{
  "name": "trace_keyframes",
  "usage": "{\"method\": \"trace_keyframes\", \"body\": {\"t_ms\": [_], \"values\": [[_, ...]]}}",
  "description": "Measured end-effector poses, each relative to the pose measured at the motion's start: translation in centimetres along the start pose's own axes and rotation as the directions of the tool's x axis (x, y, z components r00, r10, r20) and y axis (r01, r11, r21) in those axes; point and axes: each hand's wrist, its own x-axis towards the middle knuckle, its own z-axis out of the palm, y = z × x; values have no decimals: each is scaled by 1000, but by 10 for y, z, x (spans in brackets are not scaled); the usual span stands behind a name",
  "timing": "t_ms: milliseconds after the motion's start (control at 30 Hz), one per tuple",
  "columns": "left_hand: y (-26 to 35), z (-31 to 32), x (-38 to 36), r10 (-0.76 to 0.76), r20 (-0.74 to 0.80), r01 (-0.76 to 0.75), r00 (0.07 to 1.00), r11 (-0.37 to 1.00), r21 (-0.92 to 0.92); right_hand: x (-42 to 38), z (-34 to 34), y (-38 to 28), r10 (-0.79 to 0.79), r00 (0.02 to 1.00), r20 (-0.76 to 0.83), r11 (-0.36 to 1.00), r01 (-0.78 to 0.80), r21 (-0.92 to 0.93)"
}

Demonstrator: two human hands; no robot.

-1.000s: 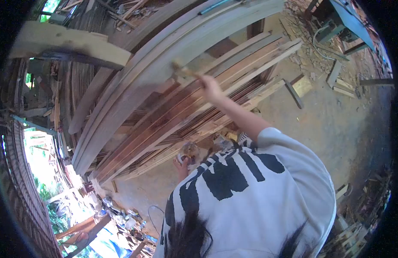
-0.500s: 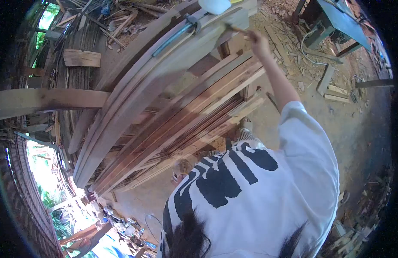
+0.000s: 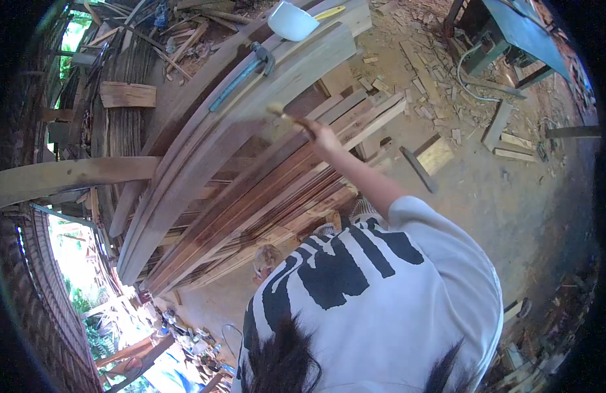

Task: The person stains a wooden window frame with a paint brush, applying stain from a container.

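Observation:
My right hand [image 3: 324, 141] is closed around the handle of a paintbrush [image 3: 286, 118]. Its pale bristles are at the lower edge of a long greyish board [image 3: 234, 124], which looks damp. Low beside my shirt, my left hand [image 3: 259, 278] is mostly hidden, next to a small rounded, see-through-looking thing [image 3: 269, 254]; I cannot tell whether it grips this. On the boards beyond the brush lie a hammer [image 3: 241, 77] with a blue handle and a white plastic tub [image 3: 291, 22].
Reddish-brown planks [image 3: 250, 209] lie side by side under my right arm. A yellow-handled tool [image 3: 329, 12] rests beside the tub. One thick beam [image 3: 74, 173] juts in from the left. Wood scraps [image 3: 421, 85] litter the ground near a metal-topped machine [image 3: 526, 29].
My right hand has swept the brush left and nearer to me along the board. The view has shifted, bringing the whole tub and the yellow handle into sight.

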Motion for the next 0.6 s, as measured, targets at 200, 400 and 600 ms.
{"method": "trace_keyframes", "body": {"t_ms": [200, 400, 600], "values": [[-3, 2, -9, 1, -15, -1, 1000, 1000, 20, 49, -27, 105, -43, 896, -442, 889, 237, 393], [-8, 4, -12, -10, -25, 11, 1000, 999, 30, 79, -139, 137, 313, 771, -555, 904, -421, -76], [-14, 8, -13, -24, -40, 25, 999, 999, 19, 64, -89, 100, 281, 866, -413, 958, -276, 74]]}}
